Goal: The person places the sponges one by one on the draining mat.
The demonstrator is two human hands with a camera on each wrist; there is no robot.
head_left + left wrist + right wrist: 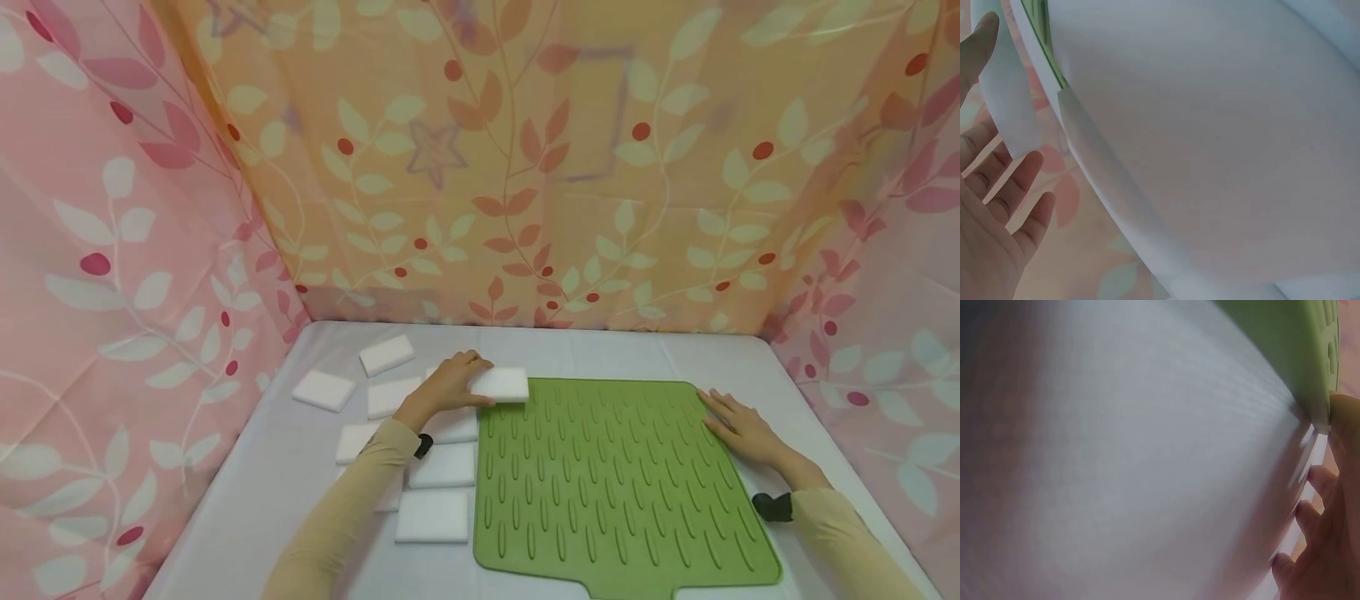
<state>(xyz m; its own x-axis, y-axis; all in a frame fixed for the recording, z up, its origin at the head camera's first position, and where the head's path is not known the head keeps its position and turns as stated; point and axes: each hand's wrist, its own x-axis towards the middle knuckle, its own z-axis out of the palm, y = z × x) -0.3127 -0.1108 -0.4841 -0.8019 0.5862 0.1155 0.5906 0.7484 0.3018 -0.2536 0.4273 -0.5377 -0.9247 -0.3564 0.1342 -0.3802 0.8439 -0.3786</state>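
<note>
My left hand (448,382) pinches a white sponge block (504,385) between thumb and fingers, over the upper left corner of a green ridged silicone mat (600,475). In the left wrist view the same block (1007,87) lies between the thumb and the fingers of the left hand (991,194). On the mat's far right side, my right hand (750,432) rests with fairly straight fingers at its edge. The right wrist view shows the thumb of the right hand (1329,519) touching the rim of the mat (1291,356), fingertips on the white tabletop.
Several more white sponge blocks lie left of the mat, among them one near the front (432,517) and one farther back (387,356). Some sit partly behind the left arm. The white table (240,492) is enclosed by floral curtains (480,167) at the back and sides.
</note>
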